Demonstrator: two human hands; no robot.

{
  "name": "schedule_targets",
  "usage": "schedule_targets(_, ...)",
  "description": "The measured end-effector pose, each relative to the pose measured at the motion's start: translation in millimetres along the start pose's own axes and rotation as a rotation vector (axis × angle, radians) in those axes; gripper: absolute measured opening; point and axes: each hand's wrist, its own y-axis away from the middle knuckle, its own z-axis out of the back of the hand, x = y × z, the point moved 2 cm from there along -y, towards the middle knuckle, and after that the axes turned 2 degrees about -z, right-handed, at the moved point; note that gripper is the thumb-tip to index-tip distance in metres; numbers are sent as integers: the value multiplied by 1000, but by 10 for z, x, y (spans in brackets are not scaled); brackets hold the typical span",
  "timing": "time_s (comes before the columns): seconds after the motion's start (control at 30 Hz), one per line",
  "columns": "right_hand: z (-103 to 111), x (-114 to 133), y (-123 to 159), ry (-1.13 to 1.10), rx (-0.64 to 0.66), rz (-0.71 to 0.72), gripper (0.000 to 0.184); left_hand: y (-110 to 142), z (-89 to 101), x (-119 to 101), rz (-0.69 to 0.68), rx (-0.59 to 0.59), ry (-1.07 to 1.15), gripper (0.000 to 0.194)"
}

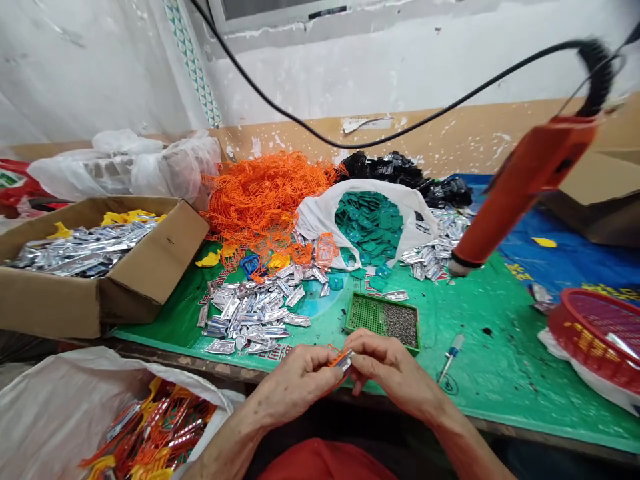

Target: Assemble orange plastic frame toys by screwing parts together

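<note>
Fingers (326, 371) on orange lattice (340, 359)

Our left hand (295, 390) and right hand (395, 373) meet above the bench edge, both sets of fingers closed narrow and pinching the small lattice from either side, with a silver strip (346, 361) showing at its end. Taking 12 o'clock as straight ahead of our hands, a green tray (383, 321) with small dark bits heaped in one half sits nearest, on the green mat (480, 360). Silver packets (255, 313) lie scattered on the mat at 11 o'clock, below a big orange heap (265, 200) of lattice. At 12 o'clock a white bag (320, 227) holds green tiles (369, 223), with a black heap (385, 168) behind it. A cardboard box (95, 260) of silver packets stands at 10 o'clock and a white sack (60, 420) of orange and silver pieces at 8 o'clock. At 3 o'clock lie a small screwdriver (450, 357) and a red basket (595, 333), while an orange tool (525, 193) hangs from a coiled black cord (595, 73) at 2 o'clock, its tip close above the mat
</note>
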Motion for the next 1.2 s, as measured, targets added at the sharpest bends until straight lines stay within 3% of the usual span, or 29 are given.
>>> schedule_targets(0.13,-92,-71,-82,119,-53,51,26,-72,-42,32,-8,-10,130,31)
schedule_targets(0.2,-120,-87,-91,234,-82,105,25,-104,-42,60,-13,-61,220,28)
schedule_targets(0.27,-46,-51,-49,373,-193,202,19,-129,-24,107,-5,-146,301,26)
schedule_targets(0.33,191,73,46,510,-479,339,20,-152,5,161,2,-225,339,27)
schedule_targets(0.43,769,413,208,646,-1139,485,37,-200,47,229,-9,-302,354,31)
schedule_targets(0.47,969,544,215,659,-1289,483,47,-223,52,248,-14,-309,367,32)
schedule_targets(0.5,1157,673,180,652,-1359,462,61,-251,53,267,-20,-314,377,32)
schedule_targets(0.6,1586,992,-124,501,-1268,489,86,-346,33,339,-30,-325,399,32)
schedule_targets(0.67,1725,1107,-408,208,-1003,523,69,-403,17,392,-39,-321,425,34)
schedule_targets(0.73,1758,1173,-621,79,-881,502,55,-436,11,434,-33,-301,437,38)
schedule_targets(0.93,1503,1123,-759,-46,-848,420,48,-390,13,388,32,-310,341,31)
schedule_targets(1.2,1018,566,-783,-72,-937,383,44,-363,-8,298,64,-236,369,31)
